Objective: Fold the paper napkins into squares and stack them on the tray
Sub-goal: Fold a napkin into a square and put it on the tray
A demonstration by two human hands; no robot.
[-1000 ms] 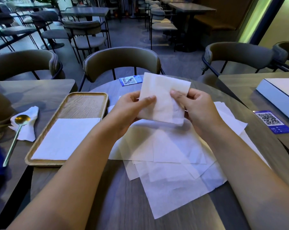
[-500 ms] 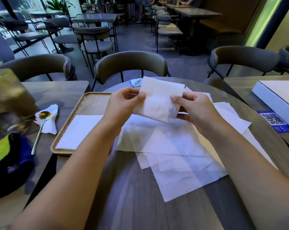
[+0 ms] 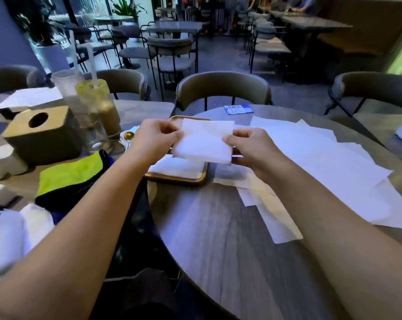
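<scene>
White folded napkin [image 3: 203,142] pinched at its edges by left hand [image 3: 155,140] and right hand [image 3: 253,150] fingers mid-frame above tray [image 3: 179,180] already holding one folded napkin; many flat sheets [image 3: 322,158] right of frame remain unfolded on the bench.

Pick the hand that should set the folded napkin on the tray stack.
Left. The left hand pinches the folded napkin on the tray side, directly above it; the right hand would reach across.

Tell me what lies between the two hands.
The head view shows the folded napkin, pinched by left hand and right hand, above the tray.
</scene>
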